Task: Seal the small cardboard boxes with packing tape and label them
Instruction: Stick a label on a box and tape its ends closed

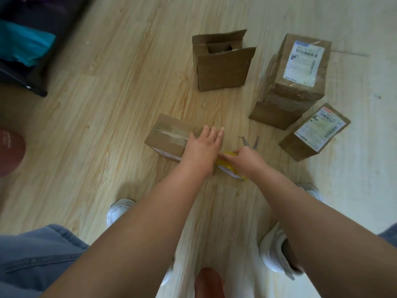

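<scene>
While my left hand (pixel 203 145) lies flat and open on the near end of the box (pixel 171 139), pinning it to the floor (pixel 107 104), my right hand (pixel 242 158) has its grip clenched around the yellow tape roll (pixel 227 161) just beside that hand, at the box's right end. A clear strip of tape (pixel 169 134) already runs along the top of the box, out beyond my left fingertips, so I judge this one to be midway through sealing: the strip looks laid but not cut from the roll. I can see no label on its top.

Just past my right hand the scissors (pixel 250 143) lie on the floor, within easy reach for the cut. Further out to the right stand a tall box (pixel 290 82) and a smaller box (pixel 313 132), both taped and both carrying printed labels, so I count those as finished. Straight ahead, well beyond both hands, an open box (pixel 221 63) stands with its flaps up, untaped and unlabelled. By my reckoning two are done, one is in hand, and one is left.
</scene>
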{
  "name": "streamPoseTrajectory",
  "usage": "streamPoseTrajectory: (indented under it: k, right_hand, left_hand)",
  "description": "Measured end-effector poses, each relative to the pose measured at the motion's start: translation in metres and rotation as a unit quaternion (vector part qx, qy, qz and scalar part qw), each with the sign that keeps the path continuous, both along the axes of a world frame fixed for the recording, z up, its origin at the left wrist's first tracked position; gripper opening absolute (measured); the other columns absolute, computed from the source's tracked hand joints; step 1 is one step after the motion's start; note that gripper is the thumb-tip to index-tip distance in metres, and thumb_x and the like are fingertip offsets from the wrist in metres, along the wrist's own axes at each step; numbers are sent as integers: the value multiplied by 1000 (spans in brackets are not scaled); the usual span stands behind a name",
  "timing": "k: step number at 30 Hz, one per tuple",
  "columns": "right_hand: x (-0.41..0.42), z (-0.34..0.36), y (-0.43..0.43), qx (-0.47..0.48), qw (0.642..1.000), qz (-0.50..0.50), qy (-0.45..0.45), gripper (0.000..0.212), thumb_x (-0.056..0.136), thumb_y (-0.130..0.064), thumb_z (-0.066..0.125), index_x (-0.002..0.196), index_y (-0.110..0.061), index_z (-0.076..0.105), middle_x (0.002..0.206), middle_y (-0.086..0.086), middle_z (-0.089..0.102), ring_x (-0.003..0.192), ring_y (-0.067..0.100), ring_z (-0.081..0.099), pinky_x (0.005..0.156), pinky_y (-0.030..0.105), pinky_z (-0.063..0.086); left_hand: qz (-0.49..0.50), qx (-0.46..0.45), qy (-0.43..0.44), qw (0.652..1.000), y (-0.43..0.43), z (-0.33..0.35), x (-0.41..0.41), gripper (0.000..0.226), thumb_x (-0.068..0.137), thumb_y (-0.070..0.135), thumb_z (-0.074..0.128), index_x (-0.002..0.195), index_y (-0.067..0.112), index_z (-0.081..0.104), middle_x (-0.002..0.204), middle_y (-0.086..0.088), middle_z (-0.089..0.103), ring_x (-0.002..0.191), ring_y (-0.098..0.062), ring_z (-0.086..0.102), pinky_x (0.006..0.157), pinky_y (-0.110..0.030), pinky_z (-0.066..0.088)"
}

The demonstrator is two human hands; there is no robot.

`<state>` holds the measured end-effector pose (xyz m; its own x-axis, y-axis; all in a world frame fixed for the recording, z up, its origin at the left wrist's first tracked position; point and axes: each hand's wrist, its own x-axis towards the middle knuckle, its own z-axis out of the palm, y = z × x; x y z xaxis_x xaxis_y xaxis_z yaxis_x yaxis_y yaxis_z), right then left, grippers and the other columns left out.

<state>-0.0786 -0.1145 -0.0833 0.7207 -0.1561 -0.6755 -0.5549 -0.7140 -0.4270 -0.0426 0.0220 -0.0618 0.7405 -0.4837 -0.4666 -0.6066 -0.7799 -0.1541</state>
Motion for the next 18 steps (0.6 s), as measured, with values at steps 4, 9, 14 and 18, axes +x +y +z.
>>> streamPoseTrajectory:
  k: [4,9,14,18]
  right_hand:
    - [2,24,-5,8,1000,4,-17,52,86,-66,62,70,-16,59,63,1,58,61,17,56,52,29,36]
    - [6,74,-12,41,996,-5,-78,60,81,-64,69,76,-4,67,67,5,51,60,16,47,56,30,33]
    - [12,115,-14,73,988,15,-136,62,80,-61,71,88,0,71,67,4,52,61,16,48,58,32,35]
    - [18,133,-2,42,986,67,-144,47,82,-60,71,75,-13,68,69,-3,60,64,13,56,57,27,41]
  left_hand:
    - [16,-61,33,997,17,20,7,129,67,56,83,157,14,0,160,-2,12,147,-25,11,111,-42,37]
    - [76,-160,43,983,42,50,6,123,68,47,83,157,18,4,161,1,15,147,-22,14,106,-39,41]
    - [156,-258,84,950,55,56,8,135,55,52,90,158,23,8,161,5,20,147,-18,18,117,-35,28]
    - [211,-288,152,922,55,64,5,136,58,31,93,158,31,0,163,4,16,147,-19,22,117,-40,29]
